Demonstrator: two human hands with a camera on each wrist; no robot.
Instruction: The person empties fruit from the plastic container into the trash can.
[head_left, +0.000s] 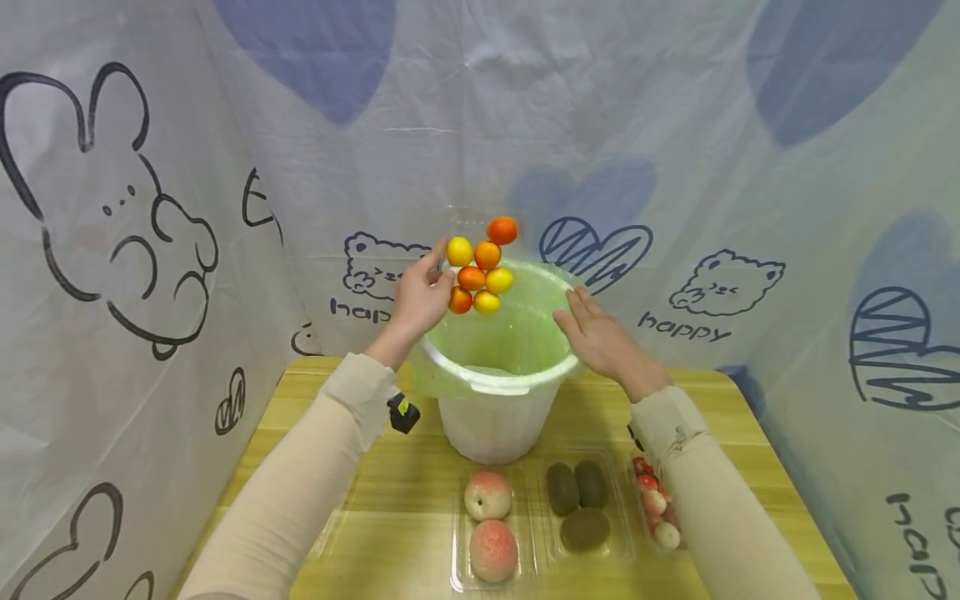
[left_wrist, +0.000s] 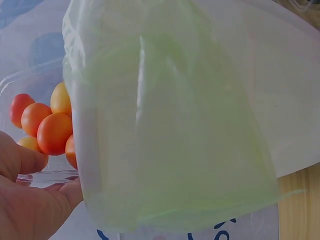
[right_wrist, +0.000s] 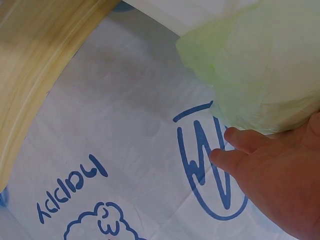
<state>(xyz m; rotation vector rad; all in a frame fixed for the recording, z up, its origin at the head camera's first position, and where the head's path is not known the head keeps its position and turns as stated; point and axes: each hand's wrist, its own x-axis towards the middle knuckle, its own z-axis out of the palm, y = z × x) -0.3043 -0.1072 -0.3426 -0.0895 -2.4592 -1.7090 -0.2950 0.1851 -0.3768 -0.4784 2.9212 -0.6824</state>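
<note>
My left hand (head_left: 425,296) pinches the edge of a clear plastic tray (left_wrist: 52,175) between thumb and fingers. Several small red-orange and yellow cherry tomatoes (head_left: 472,278) lie in it, over the left back part of a white bucket (head_left: 495,425). A thin pale green bag (left_wrist: 175,130) lines that bucket and folds down outside its rim (head_left: 501,385). On the opposite side, my right hand (head_left: 603,340) lies along the rim with its fingers extended, touching the bag's edge.
In front of the bucket stand clear trays with two peaches (head_left: 492,550), three kiwis (head_left: 585,530) and small red-and-white fruits (head_left: 655,502), the last partly behind my right sleeve. All stand on a wooden table (head_left: 397,533). A printed white curtain (head_left: 465,100) encloses the back and sides.
</note>
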